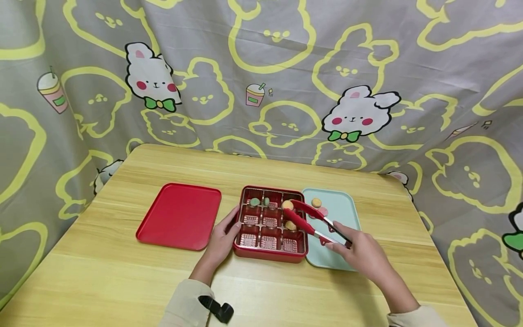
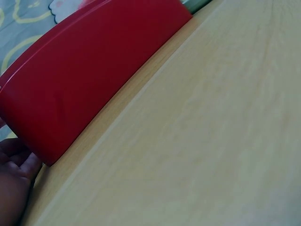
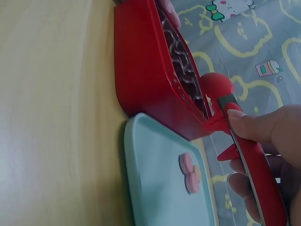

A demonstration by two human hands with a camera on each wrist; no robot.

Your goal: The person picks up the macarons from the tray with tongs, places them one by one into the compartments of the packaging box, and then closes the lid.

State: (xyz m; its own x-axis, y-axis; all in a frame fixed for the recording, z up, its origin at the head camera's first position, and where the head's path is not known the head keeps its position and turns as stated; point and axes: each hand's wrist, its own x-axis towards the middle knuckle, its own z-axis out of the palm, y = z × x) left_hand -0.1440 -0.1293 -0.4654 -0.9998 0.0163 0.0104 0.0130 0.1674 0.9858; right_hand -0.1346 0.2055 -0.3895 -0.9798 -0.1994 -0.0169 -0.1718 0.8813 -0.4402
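Grey cartoon-print curtains hang behind the wooden table; from the head view, the left hand rests relaxed against the red box while the right hand grips red tongs, their tips at a yellow macaron by its back-right compartment, pinched or not I can't tell. From the left wrist, fingers touch the box's corner. From the right wrist, thumb and fingers clamp the tongs, and pink macarons lie on a pale-blue tray beside the box.

The pale yellow wood-grain counter carries, left to right, a shallow red rounded-corner tray, a deep red square nine-compartment box and, just beside it, a pale blue-green rectangular tray.
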